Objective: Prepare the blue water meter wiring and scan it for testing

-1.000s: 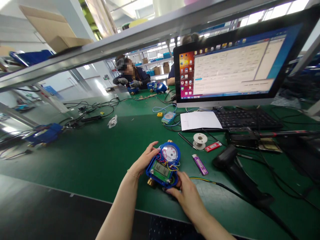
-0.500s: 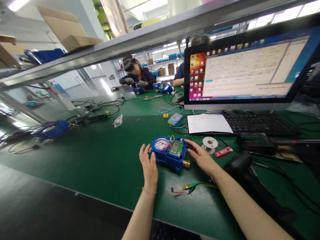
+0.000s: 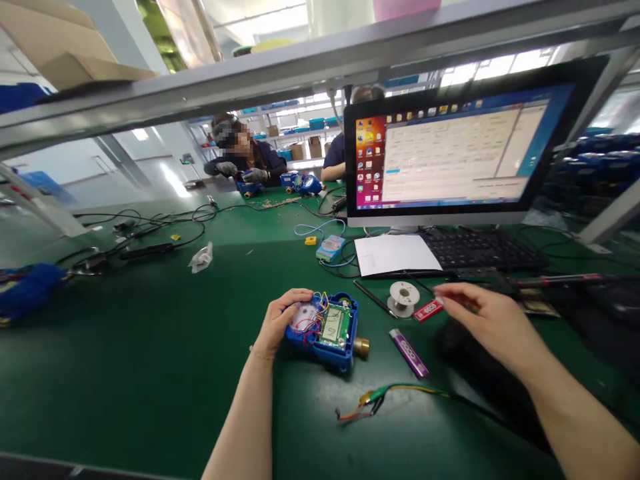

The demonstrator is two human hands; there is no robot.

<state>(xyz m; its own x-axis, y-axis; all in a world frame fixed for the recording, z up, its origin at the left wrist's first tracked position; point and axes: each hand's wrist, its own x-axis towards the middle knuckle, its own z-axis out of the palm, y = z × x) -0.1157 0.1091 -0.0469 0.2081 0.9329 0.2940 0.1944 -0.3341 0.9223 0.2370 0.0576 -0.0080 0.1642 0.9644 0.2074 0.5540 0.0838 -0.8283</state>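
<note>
A blue water meter point(image 3: 327, 330) with a round dial, a green circuit board, coloured wires and a brass fitting lies on the green bench point(image 3: 165, 333). My left hand point(image 3: 281, 319) grips its left end, fingers curled over the dial. Off to the right, my right hand point(image 3: 487, 320) hovers open and blurred above a black handheld scanner point(image 3: 453, 341) and holds nothing. A cable with green and red clips point(image 3: 373, 400) lies in front of the meter.
A purple lighter point(image 3: 409, 352), a red lighter point(image 3: 429, 310), a solder spool point(image 3: 404, 296) and a pen point(image 3: 373, 297) lie right of the meter. Behind stand a monitor point(image 3: 450, 150), keyboard point(image 3: 475, 248) and white paper point(image 3: 395, 255). Two people work at the bench's far end.
My right hand has let go of the meter and moved right, over the scanner. My left hand has closed onto the meter's dial end. The meter has shifted slightly.
</note>
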